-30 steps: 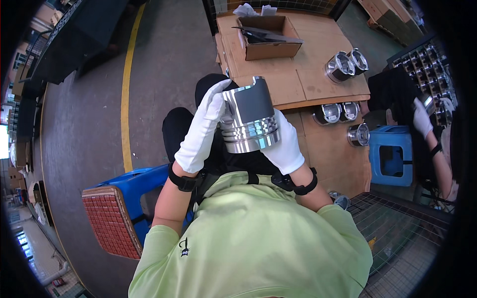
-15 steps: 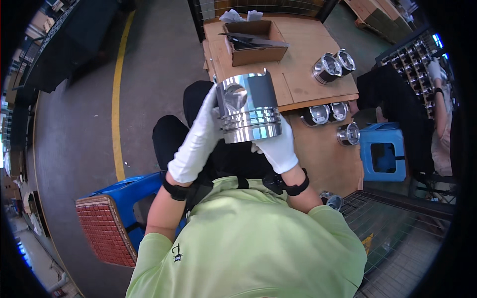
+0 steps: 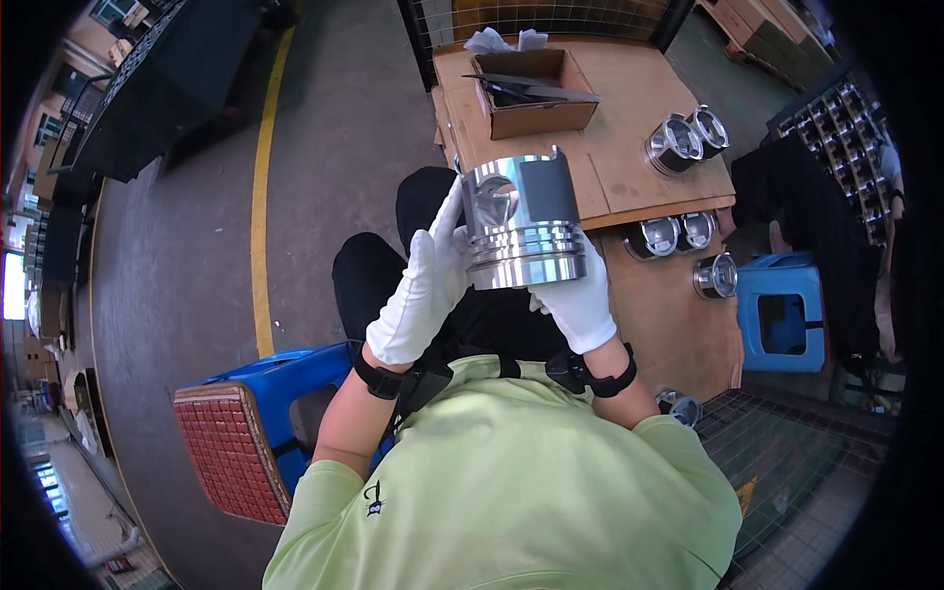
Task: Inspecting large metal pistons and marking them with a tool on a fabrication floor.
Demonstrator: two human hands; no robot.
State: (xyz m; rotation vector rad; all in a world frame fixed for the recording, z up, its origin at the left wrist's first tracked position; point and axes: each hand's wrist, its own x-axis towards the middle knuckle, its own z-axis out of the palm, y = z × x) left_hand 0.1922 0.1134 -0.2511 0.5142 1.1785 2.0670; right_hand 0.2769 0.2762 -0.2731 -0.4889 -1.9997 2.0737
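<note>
In front of me is a large shiny piston [image 3: 526, 218], its ring grooves towards me and its dark-coated skirt pointing away. A round pin hole shows on its left side. My left hand [image 3: 425, 290], in a white glove, lies along that side with its fingers stretched up against the metal and the thumb standing off. The white-gloved right hand [image 3: 580, 305] grips the piston from below and from the right; some of its fingers are hidden behind the metal. Both hands hold the piston between them above my lap.
A cardboard box [image 3: 541, 120] with dark flat pieces stands on the cardboard-covered table [image 3: 610, 177]. Two pistons [image 3: 676, 146] sit at its right, and several more lie on the lower level. A blue stool [image 3: 784, 313] and another person [image 3: 801, 216] are at right.
The whole view has shifted, so everything appears farther right. My left thumb now stands farther from the piston, while the right hand keeps its grip.
</note>
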